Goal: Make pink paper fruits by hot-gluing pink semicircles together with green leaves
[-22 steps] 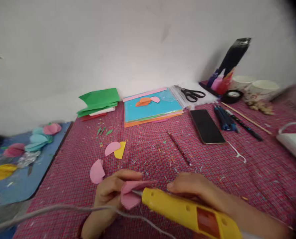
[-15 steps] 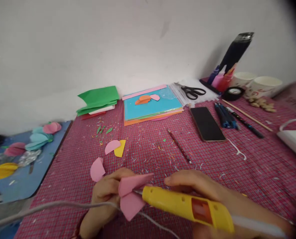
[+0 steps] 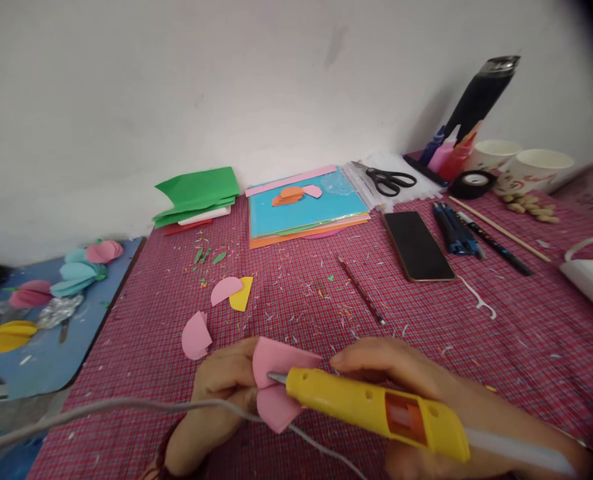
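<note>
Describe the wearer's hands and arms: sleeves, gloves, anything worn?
Both hands are bare, no gloves. The left hand has a thin dark band at the wrist, at the frame's bottom edge. The right hand and forearm show no sleeve, ring or watch.

My right hand (image 3: 401,377) sits half hidden behind the yellow glue gun (image 3: 376,413), so I can't see how that grip closes. The gun's rear runs off the bottom edge. The pink paper piece (image 3: 276,380) covers my left hand's (image 3: 221,393) fingertips. Far right of my grip, the white bag (image 3: 589,273) is cut off, blurry.
</note>
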The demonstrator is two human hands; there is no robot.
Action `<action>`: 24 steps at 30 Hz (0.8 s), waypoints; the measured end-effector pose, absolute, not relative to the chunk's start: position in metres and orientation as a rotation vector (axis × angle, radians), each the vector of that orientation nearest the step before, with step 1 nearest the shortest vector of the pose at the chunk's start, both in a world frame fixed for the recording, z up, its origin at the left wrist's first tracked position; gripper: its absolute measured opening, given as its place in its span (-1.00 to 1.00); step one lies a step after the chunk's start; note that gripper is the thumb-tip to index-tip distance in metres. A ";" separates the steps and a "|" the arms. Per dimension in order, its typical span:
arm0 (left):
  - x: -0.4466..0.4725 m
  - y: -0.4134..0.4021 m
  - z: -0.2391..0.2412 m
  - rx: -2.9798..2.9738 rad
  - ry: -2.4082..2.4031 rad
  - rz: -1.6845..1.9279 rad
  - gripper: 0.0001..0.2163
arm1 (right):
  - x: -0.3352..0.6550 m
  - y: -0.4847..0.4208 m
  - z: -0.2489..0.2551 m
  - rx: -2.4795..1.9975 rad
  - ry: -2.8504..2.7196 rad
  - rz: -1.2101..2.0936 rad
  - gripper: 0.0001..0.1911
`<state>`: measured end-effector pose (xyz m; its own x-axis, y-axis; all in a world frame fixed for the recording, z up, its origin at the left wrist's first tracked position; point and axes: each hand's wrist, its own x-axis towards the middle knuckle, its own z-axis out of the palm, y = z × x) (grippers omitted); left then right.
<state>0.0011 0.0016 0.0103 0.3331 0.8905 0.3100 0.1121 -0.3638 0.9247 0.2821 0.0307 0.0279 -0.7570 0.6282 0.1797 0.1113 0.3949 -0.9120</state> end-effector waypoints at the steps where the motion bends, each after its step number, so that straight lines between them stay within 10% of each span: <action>1: 0.001 0.001 0.011 1.700 0.889 1.101 -0.84 | 0.282 0.031 0.029 -0.650 -2.152 1.358 -0.27; 24: -0.008 0.012 -0.010 0.984 0.936 1.200 -0.80 | 0.275 0.045 0.021 -0.792 -2.326 0.736 -0.29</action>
<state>-0.0081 0.0124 -0.0103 0.1264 0.9904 -0.0564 -0.2957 0.0919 0.9509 0.2753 0.0449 0.0209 -0.6633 0.6709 0.3315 0.3581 0.6735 -0.6466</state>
